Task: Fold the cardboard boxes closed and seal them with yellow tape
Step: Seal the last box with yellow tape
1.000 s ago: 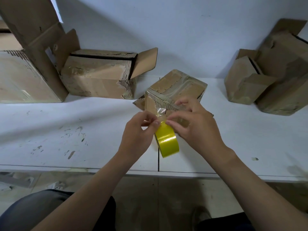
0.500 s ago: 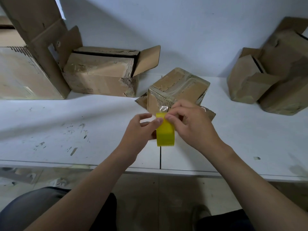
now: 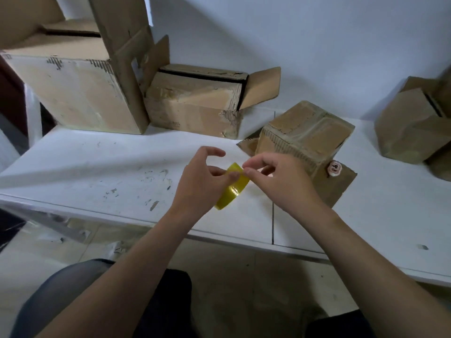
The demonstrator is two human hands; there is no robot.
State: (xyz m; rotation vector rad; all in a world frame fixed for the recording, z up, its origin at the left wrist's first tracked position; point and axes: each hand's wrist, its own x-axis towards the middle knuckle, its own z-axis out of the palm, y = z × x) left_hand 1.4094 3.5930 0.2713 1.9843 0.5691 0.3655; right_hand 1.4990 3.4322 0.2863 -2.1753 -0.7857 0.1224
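Tape roll [image 3: 233, 189], yellow, is held in the air over the front part of the white table [image 3: 97, 167], between both hands and just left of the small box [image 3: 305, 132].

Left hand [image 3: 202, 184]: it grips the roll from the left side with the thumb pressed on the outer face. The forefinger is lifted and curled clear of the roll.

Right hand [image 3: 283, 184]: the thumb and forefinger tips [image 3: 247, 170] pinch at the upper edge of the roll, and the other fingers are curled in. Whether a loose end of tape lies between the tips cannot be told.

The small box sits on the table behind the right hand. Its top faces are folded down and covered with old clear tape. One flap [image 3: 339, 186] lies flat on the table at its near right side and carries a round sticker [image 3: 334, 168].

An open box [image 3: 195, 106] lies on its side at the back against the wall, with an end flap sticking out to the right. A large box [image 3: 70, 89] stands touching its left, one tall flap upright. Crumpled boxes [image 3: 412, 125] sit at the far right, well apart from the small box.
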